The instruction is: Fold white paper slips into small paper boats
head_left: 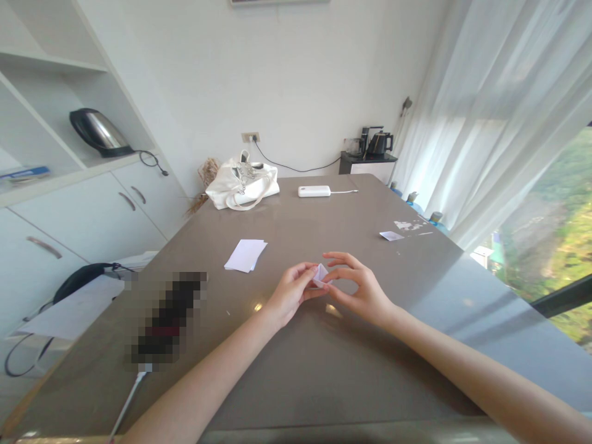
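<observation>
Over the middle of the table, a small folded piece of white paper (320,275) is held between my two hands. My left hand (295,288) grips its left side, the thumb on the near face and the fingers curled around. From the right, my right hand (354,282) pinches the paper's edge with thumb and finger; its other fingers are raised. The paper has creased, slanted faces and looks partly hollow. A stack of white paper sheets (245,255) lies beyond my left hand. Farther right lies another small paper piece (391,236).
White paper scraps (409,226) lie near the right edge of the brown table (296,376). At the far side are a white handbag (243,185) and a white power bank (314,192) with a short cable. A blurred-out dark device (166,320) with a cable lies left.
</observation>
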Tool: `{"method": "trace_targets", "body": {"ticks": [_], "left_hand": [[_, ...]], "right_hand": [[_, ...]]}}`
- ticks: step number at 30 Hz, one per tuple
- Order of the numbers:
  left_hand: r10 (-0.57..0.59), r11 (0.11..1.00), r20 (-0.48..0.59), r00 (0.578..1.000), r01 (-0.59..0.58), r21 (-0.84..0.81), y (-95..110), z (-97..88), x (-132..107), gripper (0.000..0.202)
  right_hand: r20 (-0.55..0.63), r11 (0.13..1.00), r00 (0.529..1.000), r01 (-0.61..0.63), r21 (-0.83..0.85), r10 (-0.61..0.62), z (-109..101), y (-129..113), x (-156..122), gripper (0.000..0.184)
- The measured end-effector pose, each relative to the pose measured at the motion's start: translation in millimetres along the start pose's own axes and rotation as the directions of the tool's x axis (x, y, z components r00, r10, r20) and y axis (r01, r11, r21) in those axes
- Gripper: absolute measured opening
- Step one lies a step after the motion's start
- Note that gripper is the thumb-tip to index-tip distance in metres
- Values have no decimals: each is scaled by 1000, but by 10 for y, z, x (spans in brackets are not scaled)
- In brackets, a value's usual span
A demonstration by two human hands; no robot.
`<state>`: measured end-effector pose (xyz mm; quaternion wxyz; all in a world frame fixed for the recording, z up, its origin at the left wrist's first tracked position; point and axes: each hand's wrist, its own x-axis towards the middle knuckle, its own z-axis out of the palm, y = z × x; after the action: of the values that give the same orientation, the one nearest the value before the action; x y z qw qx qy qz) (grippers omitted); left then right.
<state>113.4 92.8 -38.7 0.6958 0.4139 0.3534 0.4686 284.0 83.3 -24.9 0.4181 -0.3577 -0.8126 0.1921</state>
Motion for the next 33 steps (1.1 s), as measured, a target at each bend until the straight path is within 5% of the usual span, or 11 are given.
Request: {"method": "trace_targets", "body": {"ticks": [10, 25, 33], "left_hand": [[35, 991, 137, 990, -53, 124, -28, 6, -13, 36], [117, 940, 48, 992, -126, 316, -49, -33, 15, 34], [196, 913, -24, 980, -174, 369, -23, -21, 11, 31]], "right_hand": [[-87, 990, 986, -142, -11, 141, -8, 84, 23, 22], [92, 787, 897, -425, 448, 432, 44, 135, 38, 30], [189, 787, 865, -501, 360, 464, 71, 189, 23, 34]]}}
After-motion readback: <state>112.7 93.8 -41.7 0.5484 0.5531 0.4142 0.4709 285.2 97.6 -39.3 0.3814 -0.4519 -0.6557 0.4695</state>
